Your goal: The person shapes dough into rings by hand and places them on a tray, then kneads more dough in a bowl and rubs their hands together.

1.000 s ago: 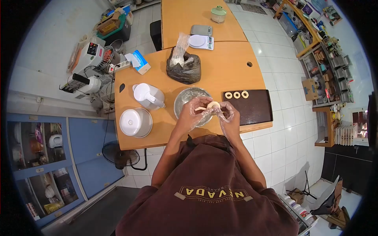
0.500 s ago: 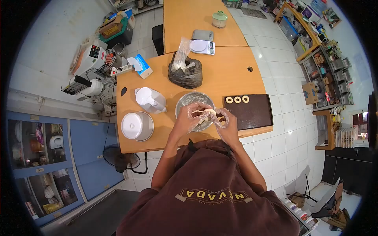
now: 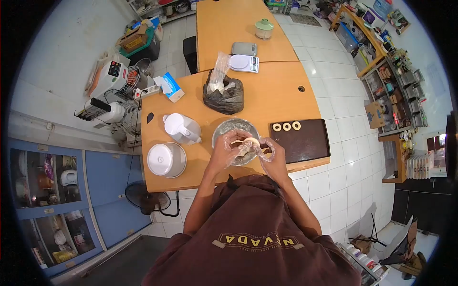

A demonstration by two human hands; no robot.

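Note:
Both of my hands wear thin clear plastic gloves. My left hand [image 3: 228,149] and my right hand [image 3: 272,156] pinch a small pale piece of dough [image 3: 249,142] between their fingertips, just over the near side of a metal bowl [image 3: 228,127]. A dark brown baking tray [image 3: 305,141] lies right of the bowl, with three dough rings [image 3: 286,126] in a row at its far left corner.
On the wooden table [image 3: 276,93] stand a white jug [image 3: 179,128], a lidded metal pot [image 3: 164,160], a black plastic bag [image 3: 223,93], a blue-and-white box [image 3: 171,86] and two scales [image 3: 243,63]. A mixer [image 3: 112,76] stands on the floor to the left; shelves line the right.
My hands have drawn slightly nearer to me with the dough, over the bowl's near edge. The three rings on the tray have not moved.

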